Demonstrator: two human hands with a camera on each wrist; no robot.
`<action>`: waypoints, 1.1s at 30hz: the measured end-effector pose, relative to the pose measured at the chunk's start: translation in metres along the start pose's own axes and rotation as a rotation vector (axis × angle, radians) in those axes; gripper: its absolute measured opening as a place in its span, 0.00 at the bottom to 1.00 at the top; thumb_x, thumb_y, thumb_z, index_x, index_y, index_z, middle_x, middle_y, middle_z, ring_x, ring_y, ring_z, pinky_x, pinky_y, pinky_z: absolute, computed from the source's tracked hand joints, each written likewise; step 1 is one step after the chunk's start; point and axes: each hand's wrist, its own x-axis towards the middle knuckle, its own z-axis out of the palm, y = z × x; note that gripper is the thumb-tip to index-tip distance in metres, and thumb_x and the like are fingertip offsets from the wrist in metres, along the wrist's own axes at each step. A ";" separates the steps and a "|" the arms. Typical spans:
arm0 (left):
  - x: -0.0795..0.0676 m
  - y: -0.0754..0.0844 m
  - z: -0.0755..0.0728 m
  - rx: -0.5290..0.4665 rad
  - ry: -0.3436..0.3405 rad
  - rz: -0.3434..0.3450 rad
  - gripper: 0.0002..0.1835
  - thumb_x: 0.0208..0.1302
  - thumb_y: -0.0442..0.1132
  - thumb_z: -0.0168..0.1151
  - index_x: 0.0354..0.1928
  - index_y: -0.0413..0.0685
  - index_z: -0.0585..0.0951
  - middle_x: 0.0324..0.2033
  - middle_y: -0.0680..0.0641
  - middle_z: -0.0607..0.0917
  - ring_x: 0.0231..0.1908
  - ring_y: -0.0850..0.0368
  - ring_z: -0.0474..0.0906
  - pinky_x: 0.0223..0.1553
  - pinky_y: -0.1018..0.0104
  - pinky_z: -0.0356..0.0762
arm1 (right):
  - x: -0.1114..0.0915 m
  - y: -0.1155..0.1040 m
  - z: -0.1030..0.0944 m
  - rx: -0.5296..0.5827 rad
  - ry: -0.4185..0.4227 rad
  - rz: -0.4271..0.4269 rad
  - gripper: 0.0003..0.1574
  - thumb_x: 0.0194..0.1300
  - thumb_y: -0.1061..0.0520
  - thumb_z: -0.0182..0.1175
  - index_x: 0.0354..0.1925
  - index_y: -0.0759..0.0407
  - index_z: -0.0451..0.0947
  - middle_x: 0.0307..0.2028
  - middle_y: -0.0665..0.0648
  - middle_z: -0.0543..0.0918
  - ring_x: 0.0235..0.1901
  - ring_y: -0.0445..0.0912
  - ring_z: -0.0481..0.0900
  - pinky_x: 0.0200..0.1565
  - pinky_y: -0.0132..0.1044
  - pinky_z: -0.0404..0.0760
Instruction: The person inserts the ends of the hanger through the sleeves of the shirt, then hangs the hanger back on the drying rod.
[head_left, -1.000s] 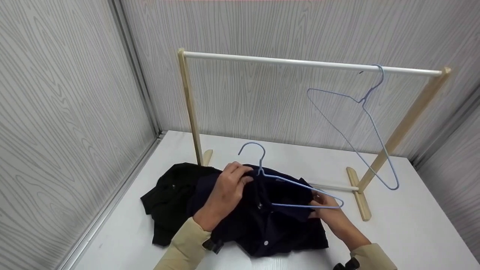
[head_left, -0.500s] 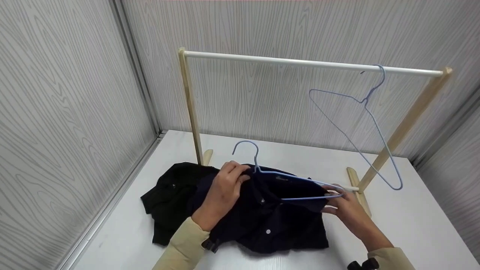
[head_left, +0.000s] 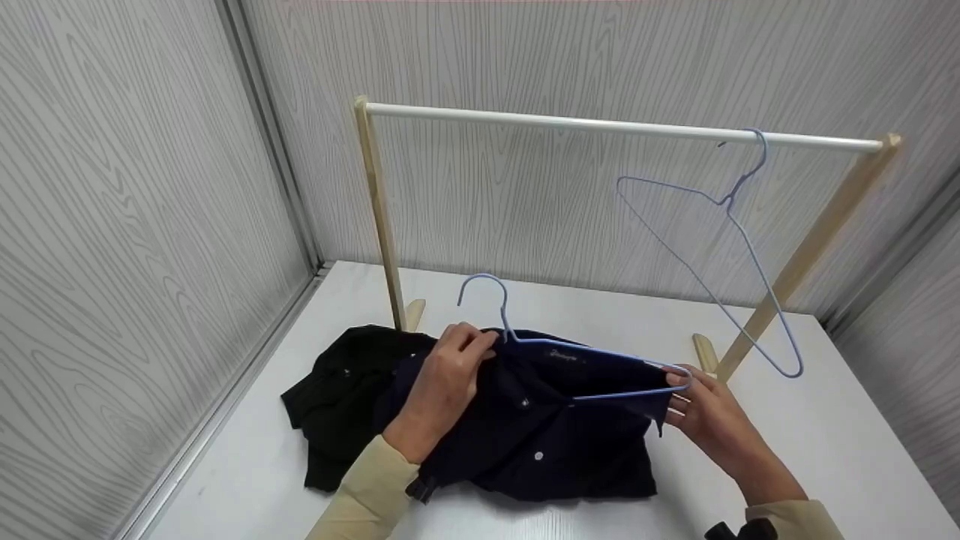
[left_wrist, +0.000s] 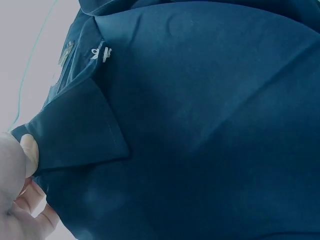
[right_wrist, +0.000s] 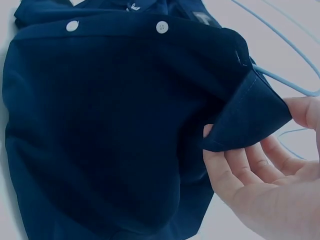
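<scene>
A dark navy buttoned shirt (head_left: 517, 442) lies rumpled on the table, its neck opening held up. My left hand (head_left: 446, 382) pinches the shirt's collar beside the neck of a blue wire hanger (head_left: 585, 347). In the left wrist view, the thumb presses on the collar flap (left_wrist: 80, 130). The hanger's left arm is hidden inside the shirt, while its right end sticks out of the opening. My right hand (head_left: 709, 420) grips the other collar tip (right_wrist: 255, 112) between thumb and fingers, right at that hanger end.
Behind stands a wooden rack with a white rail (head_left: 555, 120). A second blue hanger (head_left: 694, 270) hangs from the rail at the right. A black garment (head_left: 337, 405) lies at the left, partly under the navy shirt. Grey panelled walls (head_left: 150, 187) enclose the table (head_left: 225, 480).
My right hand has moved right, drawing the collar outward and widening the neck opening. The hanger's hook has shifted left and slightly up. My left hand has barely moved.
</scene>
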 end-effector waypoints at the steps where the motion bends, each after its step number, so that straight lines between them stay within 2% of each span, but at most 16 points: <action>1: 0.000 0.000 0.000 0.005 0.005 0.006 0.09 0.63 0.36 0.54 0.42 0.47 0.80 0.32 0.51 0.74 0.35 0.60 0.71 0.40 0.74 0.72 | 0.000 -0.001 0.000 0.018 -0.011 0.001 0.15 0.71 0.60 0.38 0.49 0.60 0.69 0.47 0.56 0.76 0.47 0.48 0.76 0.51 0.45 0.73; 4: 0.000 0.000 0.000 0.021 0.017 0.022 0.09 0.62 0.34 0.54 0.43 0.46 0.80 0.32 0.51 0.75 0.35 0.60 0.71 0.40 0.74 0.72 | -0.001 -0.002 0.001 0.069 -0.027 0.015 0.14 0.71 0.59 0.36 0.47 0.59 0.68 0.46 0.55 0.76 0.46 0.47 0.76 0.51 0.43 0.73; 7: -0.001 0.000 -0.001 0.034 0.023 0.038 0.09 0.61 0.32 0.54 0.43 0.46 0.80 0.33 0.50 0.75 0.35 0.59 0.71 0.40 0.73 0.73 | -0.003 -0.003 0.001 0.070 -0.002 0.033 0.13 0.71 0.58 0.37 0.45 0.57 0.69 0.43 0.53 0.77 0.43 0.45 0.76 0.49 0.41 0.73; 11: -0.002 0.001 -0.001 0.039 0.016 0.067 0.10 0.62 0.33 0.53 0.44 0.46 0.79 0.34 0.50 0.75 0.35 0.59 0.70 0.40 0.73 0.73 | -0.004 -0.003 0.004 0.061 0.096 0.041 0.10 0.70 0.57 0.42 0.42 0.56 0.69 0.38 0.50 0.77 0.37 0.43 0.76 0.44 0.38 0.75; 14: -0.002 0.002 0.001 -0.008 0.001 0.070 0.11 0.63 0.33 0.53 0.46 0.46 0.78 0.34 0.50 0.75 0.36 0.60 0.70 0.41 0.75 0.72 | -0.004 -0.003 0.009 0.039 0.191 0.016 0.06 0.69 0.56 0.45 0.41 0.56 0.68 0.34 0.49 0.76 0.33 0.40 0.75 0.40 0.35 0.76; 18: -0.003 0.005 0.003 -0.099 -0.025 0.034 0.16 0.63 0.32 0.52 0.53 0.45 0.75 0.38 0.49 0.72 0.39 0.61 0.69 0.42 0.76 0.71 | -0.001 -0.003 0.017 0.006 0.297 -0.021 0.06 0.67 0.55 0.48 0.40 0.56 0.66 0.32 0.47 0.73 0.31 0.38 0.73 0.36 0.33 0.76; 22: -0.003 0.008 0.005 -0.189 -0.035 -0.026 0.19 0.65 0.33 0.49 0.58 0.47 0.71 0.41 0.48 0.70 0.41 0.62 0.67 0.43 0.76 0.70 | 0.003 -0.001 0.022 -0.005 0.359 -0.032 0.07 0.67 0.53 0.48 0.39 0.55 0.67 0.31 0.47 0.72 0.29 0.37 0.73 0.34 0.31 0.77; 26: 0.000 0.013 0.007 -0.263 -0.029 -0.094 0.17 0.67 0.40 0.47 0.56 0.53 0.73 0.44 0.52 0.72 0.40 0.66 0.66 0.43 0.75 0.68 | 0.007 0.003 0.025 -0.032 0.414 -0.036 0.08 0.67 0.52 0.49 0.38 0.56 0.67 0.29 0.47 0.72 0.26 0.37 0.73 0.31 0.31 0.77; 30: 0.004 0.017 0.010 -0.292 -0.015 -0.155 0.14 0.67 0.47 0.47 0.50 0.56 0.76 0.39 0.56 0.72 0.35 0.69 0.65 0.41 0.76 0.68 | 0.009 0.006 0.026 -0.094 0.470 -0.038 0.11 0.65 0.51 0.51 0.39 0.57 0.66 0.29 0.47 0.73 0.26 0.37 0.74 0.30 0.31 0.77; 33: 0.005 0.018 0.012 -0.286 0.003 -0.194 0.13 0.66 0.49 0.48 0.47 0.56 0.78 0.35 0.57 0.72 0.33 0.69 0.67 0.40 0.76 0.69 | 0.010 0.009 0.027 -0.185 0.511 -0.026 0.14 0.64 0.49 0.52 0.40 0.58 0.66 0.29 0.47 0.74 0.26 0.37 0.74 0.29 0.31 0.76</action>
